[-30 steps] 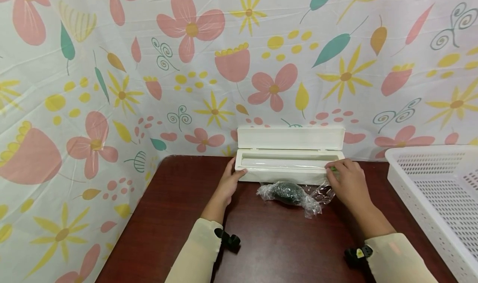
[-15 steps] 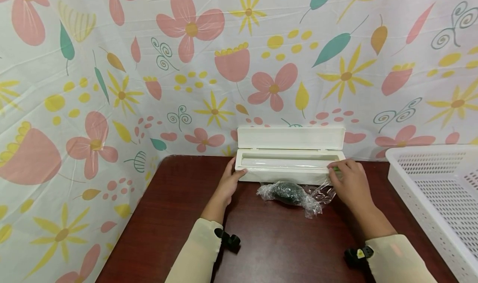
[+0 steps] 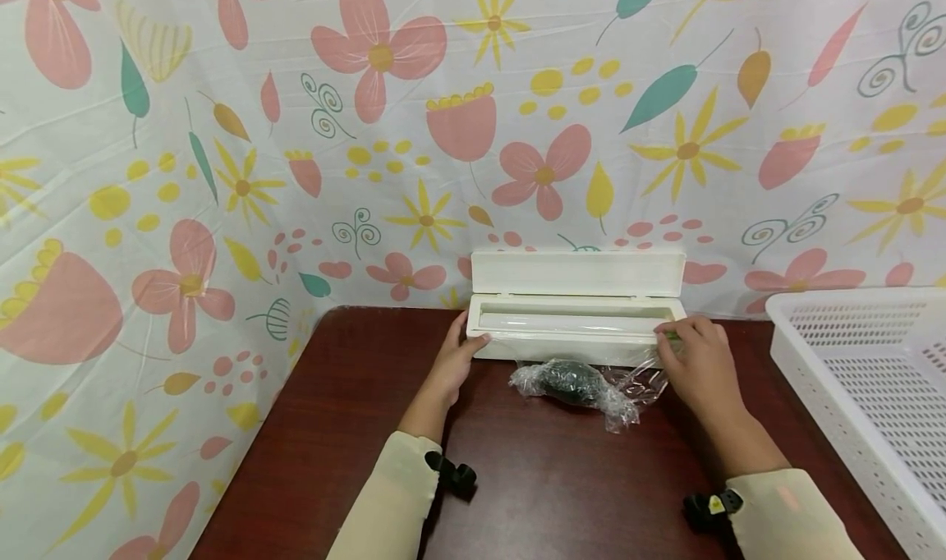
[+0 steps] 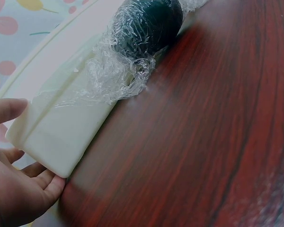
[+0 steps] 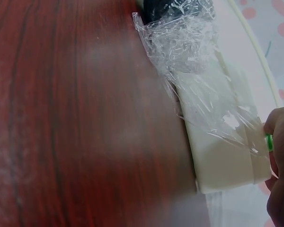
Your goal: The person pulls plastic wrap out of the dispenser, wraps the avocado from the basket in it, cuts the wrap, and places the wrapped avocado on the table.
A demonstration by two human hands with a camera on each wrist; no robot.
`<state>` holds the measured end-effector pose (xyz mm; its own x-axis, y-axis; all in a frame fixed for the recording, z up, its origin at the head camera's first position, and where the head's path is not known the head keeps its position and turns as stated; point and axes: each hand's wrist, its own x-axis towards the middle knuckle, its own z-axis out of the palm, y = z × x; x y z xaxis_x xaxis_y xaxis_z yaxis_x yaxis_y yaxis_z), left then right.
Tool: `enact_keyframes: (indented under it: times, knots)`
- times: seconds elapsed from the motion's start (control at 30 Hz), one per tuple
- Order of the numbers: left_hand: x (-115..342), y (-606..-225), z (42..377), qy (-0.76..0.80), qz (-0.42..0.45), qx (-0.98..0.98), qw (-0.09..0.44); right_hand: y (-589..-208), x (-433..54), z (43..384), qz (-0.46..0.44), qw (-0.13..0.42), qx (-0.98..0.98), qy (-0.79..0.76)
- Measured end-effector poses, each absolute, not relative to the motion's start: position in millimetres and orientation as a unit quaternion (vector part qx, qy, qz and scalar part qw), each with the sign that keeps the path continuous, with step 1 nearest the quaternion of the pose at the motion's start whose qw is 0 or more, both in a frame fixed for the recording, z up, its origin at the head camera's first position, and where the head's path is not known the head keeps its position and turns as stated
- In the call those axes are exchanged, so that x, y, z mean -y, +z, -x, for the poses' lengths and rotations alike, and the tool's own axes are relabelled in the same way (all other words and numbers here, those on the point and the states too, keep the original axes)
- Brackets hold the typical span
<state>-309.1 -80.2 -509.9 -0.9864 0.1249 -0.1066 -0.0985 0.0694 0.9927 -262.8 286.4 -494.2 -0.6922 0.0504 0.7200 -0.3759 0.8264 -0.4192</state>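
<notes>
A white cling film dispenser stands at the table's back edge, lid raised, a roll of film inside. My left hand grips its left end, thumb on the front top edge and fingers at the end face, as the left wrist view shows. At the right end my right hand pinches a small green slide cutter, mostly hidden by the fingers. Against the dispenser's front lies a dark green, rounded item wrapped in crumpled cling film. Film still runs from it up over the front edge.
A white perforated plastic basket stands at the right. Behind the dark red wooden table hangs a flowered cloth, close to the raised lid. Black wrist cameras are strapped at both sleeves.
My right hand has slid slightly to the right along the dispenser's front edge with the green slide cutter. The left hand and the wrapped item have stayed in place.
</notes>
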Motion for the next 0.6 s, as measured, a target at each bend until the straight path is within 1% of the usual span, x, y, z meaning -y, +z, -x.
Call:
enact_keyframes:
  times: [0.6]
  knots:
    - [80.4, -509.5, 308.2, 0.683, -0.013, -0.726, 0.078, -497.5, -288.6, 261.8, -0.073, 0.388, 0.866, 0.308]
